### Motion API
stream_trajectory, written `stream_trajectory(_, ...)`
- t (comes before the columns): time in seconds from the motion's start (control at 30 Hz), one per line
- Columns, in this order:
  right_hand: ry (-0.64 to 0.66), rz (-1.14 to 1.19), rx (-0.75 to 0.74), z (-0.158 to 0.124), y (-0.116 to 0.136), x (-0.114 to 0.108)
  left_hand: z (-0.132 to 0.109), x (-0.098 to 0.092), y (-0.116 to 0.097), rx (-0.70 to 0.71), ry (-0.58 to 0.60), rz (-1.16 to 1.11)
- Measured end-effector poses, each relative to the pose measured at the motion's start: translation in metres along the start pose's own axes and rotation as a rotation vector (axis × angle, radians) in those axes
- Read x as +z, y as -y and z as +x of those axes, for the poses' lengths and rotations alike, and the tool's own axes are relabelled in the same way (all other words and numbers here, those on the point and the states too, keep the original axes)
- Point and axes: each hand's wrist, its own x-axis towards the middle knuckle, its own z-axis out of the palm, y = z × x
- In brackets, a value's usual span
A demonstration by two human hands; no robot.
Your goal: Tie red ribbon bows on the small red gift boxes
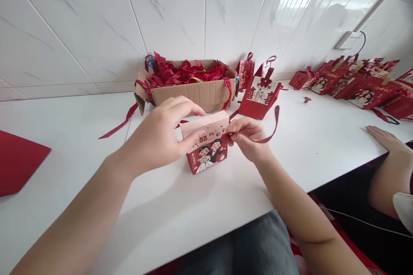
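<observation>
A small red and pink gift box (pixel 209 154), printed with a cartoon wedding couple, stands slightly tilted on the white table in front of me. My left hand (pixel 171 131) grips it from the left, thumb on its front face and fingers curved over toward the back of its upper edge. At the box's right edge, my right hand (pixel 248 135) pinches a dark red ribbon (pixel 269 137) close to a small gold-coloured bit. The ribbon's looped end sticks out to the right of that hand. The fingertips behind the box are partly hidden.
Behind the box, a cardboard carton (pixel 193 94) overflows with red ribbons. A finished-looking red box (pixel 258 96) stands right of it. Several red gift boxes (pixel 358 84) line the far right. A red card sheet (pixel 21 163) lies left. Another person's hand (pixel 380 137) rests at the right edge.
</observation>
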Motion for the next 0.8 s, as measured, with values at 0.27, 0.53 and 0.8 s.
stream_trajectory(0.27,0.125,-0.804,-0.418,0.005,-0.003,-0.005,0.001,0.021,0.017,-0.348,0.16,-0.147)
stream_trajectory(0.53,-0.008,-0.979,-0.476,0.004,-0.001,0.001,0.003,0.021,0.011,-0.441,0.288,-0.383)
stream_trajectory(0.8,0.031,-0.825,-0.32,0.004,-0.004,0.0,0.003,0.021,0.009,-0.447,0.299,-0.383)
